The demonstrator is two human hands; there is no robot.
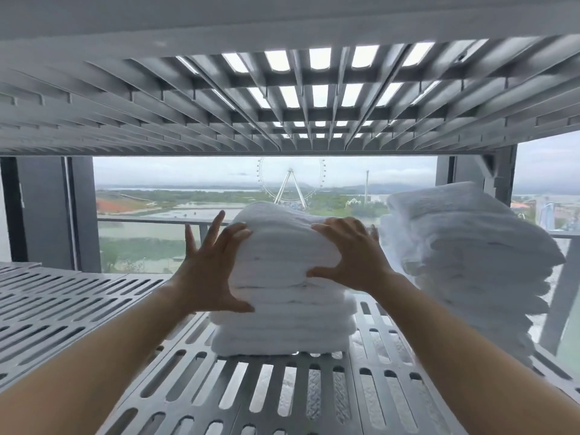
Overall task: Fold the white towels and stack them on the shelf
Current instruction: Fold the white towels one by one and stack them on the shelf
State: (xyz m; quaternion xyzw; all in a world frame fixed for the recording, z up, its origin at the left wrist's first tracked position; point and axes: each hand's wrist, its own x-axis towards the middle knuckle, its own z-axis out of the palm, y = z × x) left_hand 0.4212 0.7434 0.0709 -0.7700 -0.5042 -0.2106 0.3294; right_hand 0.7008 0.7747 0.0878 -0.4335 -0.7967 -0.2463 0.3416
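Towel stack [282, 321] logged near the middle of slotted shelf [94, 309], with left hand [213, 271] and right hand [351, 259] pressed against its upper layers from either side, fingers spread, gripping nothing, held apart by the stack's width. Risk judged: lean or spill toward the open far edge from an uneven push, given soft, lumpy layers and no visible backstop. Noted just right: taller, ragged second pile [470, 262], close enough to be nudged by the right arm; overhead, upper shelf [282, 98] capping headroom for further layers
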